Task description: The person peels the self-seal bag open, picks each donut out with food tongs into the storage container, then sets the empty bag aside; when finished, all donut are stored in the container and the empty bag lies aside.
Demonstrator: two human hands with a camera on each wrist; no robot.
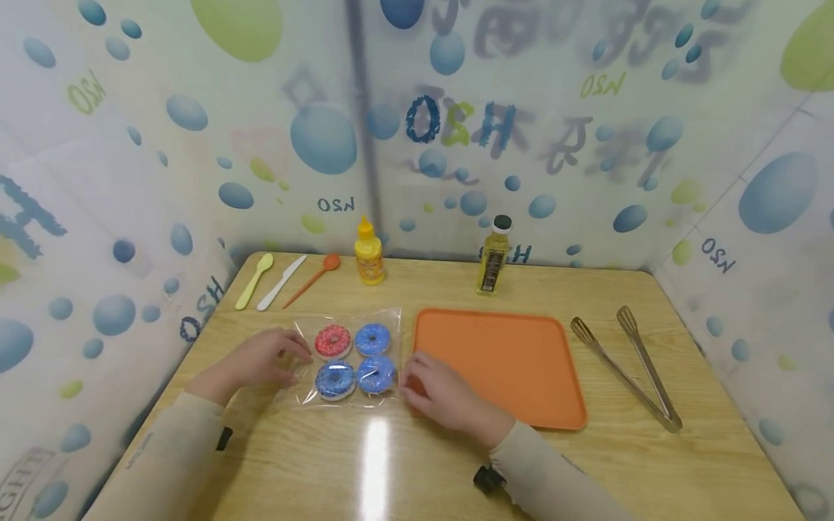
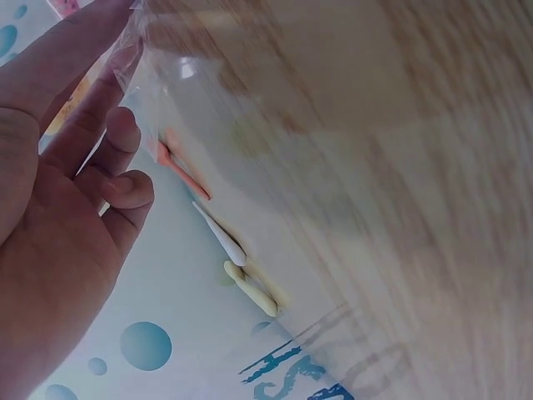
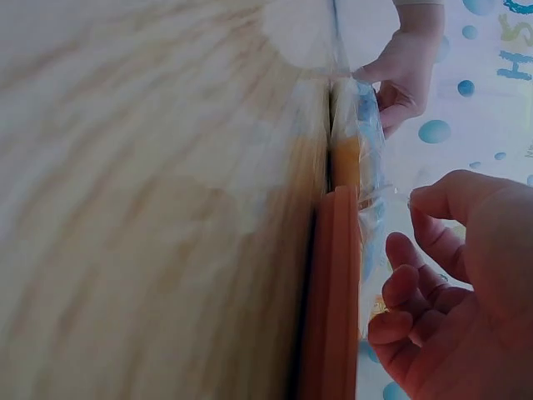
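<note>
A clear plastic bag (image 1: pixel 306 394) contains one pink doughnut (image 1: pixel 333 341) and three blue doughnuts (image 1: pixel 373 339), all with sprinkles. At the bag's left edge, my left hand (image 1: pixel 270 356) pinches the film between thumb and finger, and the left wrist view shows crinkled film (image 2: pixel 137 50) at the fingertips. My right hand (image 1: pixel 439 391) pinches the opposite edge, near the left side of an orange tray (image 1: pixel 498 365). In the right wrist view, thin film reaches the right hand's (image 3: pixel 458 283) thumb and fingertip, while the other fingers stay loosely curled.
Behind the bag lie a yellow spoon (image 1: pixel 255 281), a white knife (image 1: pixel 281 283) and an orange spoon (image 1: pixel 313 281). A yellow squeeze bottle (image 1: pixel 370 257) and a dark-capped oil bottle (image 1: pixel 493 260) stand along the back. Metal tongs (image 1: pixel 628 369) lie right of the tray.
</note>
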